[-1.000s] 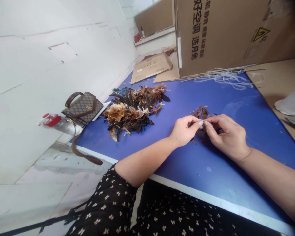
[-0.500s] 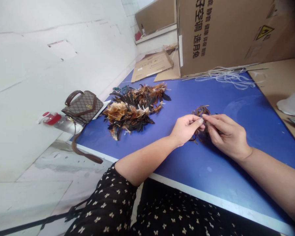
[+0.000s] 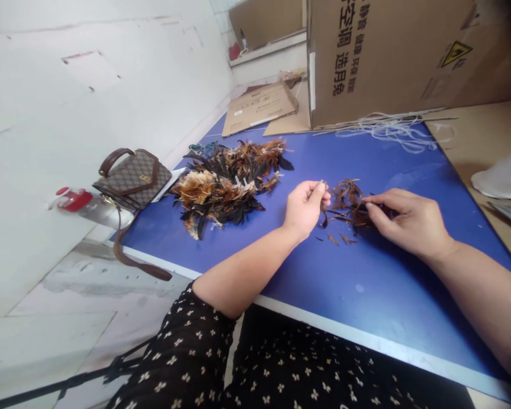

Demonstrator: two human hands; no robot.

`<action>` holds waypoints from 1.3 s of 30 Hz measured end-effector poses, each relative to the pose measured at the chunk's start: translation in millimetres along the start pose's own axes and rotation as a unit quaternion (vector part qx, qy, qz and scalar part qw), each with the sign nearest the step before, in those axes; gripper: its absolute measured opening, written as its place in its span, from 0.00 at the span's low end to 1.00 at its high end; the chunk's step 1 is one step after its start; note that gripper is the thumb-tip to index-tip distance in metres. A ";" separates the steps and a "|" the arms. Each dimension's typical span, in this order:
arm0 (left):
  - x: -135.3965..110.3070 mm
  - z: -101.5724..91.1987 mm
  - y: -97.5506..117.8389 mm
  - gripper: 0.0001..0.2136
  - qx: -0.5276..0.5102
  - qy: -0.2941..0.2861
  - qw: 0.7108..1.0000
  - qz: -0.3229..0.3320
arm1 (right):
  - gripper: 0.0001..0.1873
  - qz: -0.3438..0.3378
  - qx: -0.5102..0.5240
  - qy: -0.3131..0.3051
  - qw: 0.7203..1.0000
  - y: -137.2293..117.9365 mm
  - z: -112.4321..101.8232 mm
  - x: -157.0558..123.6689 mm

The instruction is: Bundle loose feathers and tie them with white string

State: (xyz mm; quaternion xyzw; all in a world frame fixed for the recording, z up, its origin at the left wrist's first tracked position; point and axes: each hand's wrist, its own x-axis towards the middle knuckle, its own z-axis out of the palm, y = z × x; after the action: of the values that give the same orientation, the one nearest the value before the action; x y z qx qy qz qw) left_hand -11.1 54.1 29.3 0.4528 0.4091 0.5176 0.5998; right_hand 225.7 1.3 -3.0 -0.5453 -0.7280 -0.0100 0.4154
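currently: small feather cluster (image 3: 346, 200) on blue table (image 3: 366, 284), right of large feather heap (image 3: 227, 184), lying crosswise between both hands. left hand (image 3: 303, 205) pinches, seemingly, a single feather (image 3: 324, 215); right hand (image 3: 411, 222) fingertips closed on cluster's far end.

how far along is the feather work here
Looks done: a big heap of feathers lies left on the blue table. In hand: the left hand pinches a feather, the right hand touches the small loose pile. Left: that pile and a few stray feathers beside it.
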 end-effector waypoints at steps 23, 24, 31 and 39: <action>2.3 0.8 -15.8 0.08 -0.018 -0.079 0.996 -0.032 | 0.15 0.075 -0.111 -0.006 0.991 -2.4 16.3 -4.2; 2.2 0.7 -16.6 0.08 -0.017 -0.081 0.996 -0.037 | 0.15 0.064 -0.097 0.009 0.993 -4.2 15.7 -4.9; 1.7 0.4 -20.5 0.09 -0.037 -0.090 0.993 -0.066 | 0.10 0.045 -0.067 0.038 0.996 -6.6 15.3 -9.7; 4.2 -1.4 -26.3 0.09 -0.039 -0.085 0.992 -0.089 | 0.17 0.040 -0.146 -0.044 0.987 -0.3 20.9 -12.5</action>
State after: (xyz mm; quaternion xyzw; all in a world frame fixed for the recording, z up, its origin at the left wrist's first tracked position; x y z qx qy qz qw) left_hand -5.3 57.0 3.4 0.4332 0.3747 0.4374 0.6933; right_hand 213.9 1.1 -24.3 -0.6289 -0.7136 -0.0757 0.2991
